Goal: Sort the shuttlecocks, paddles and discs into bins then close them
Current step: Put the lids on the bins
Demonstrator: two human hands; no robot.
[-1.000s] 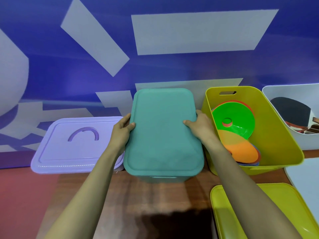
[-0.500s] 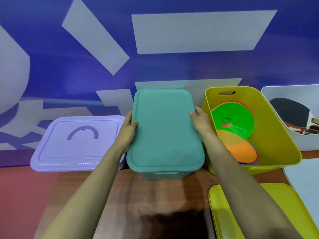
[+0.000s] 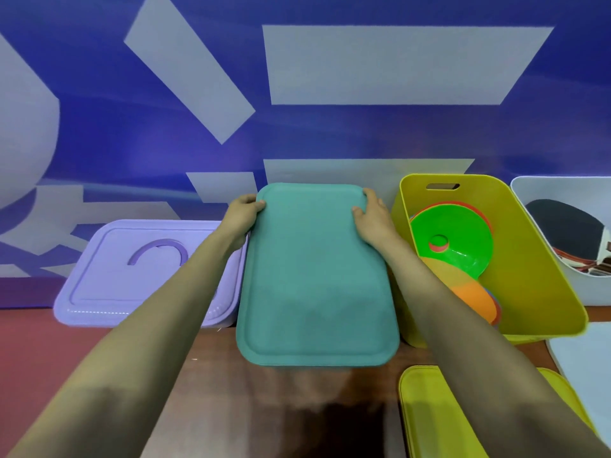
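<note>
Left hand [image 3: 243, 211], right hand [image 3: 372, 215] astride teal lid [image 3: 314, 279].

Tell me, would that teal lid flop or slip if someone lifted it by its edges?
Probably stiff: the teal lid looks flat and unbent though the left hand and right hand grip only its far corners. Likely light, being thin plastic. Its raised rim should give fingers purchase, so slipping seems unlikely.

Lids: four, namely lilac lid [image 3: 148, 276], teal lid [image 3: 314, 276], yellow lid [image 3: 429, 418], pale grey lid [image 3: 585, 355]. Open bins: two, namely yellow bin [image 3: 529, 259], white bin [image 3: 562, 193]. Hands: two, left hand [image 3: 243, 209] and right hand [image 3: 372, 216]. Discs [image 3: 453, 239]: stacked, count unclear. Paddle [image 3: 558, 223]: one plainly visible.
</note>
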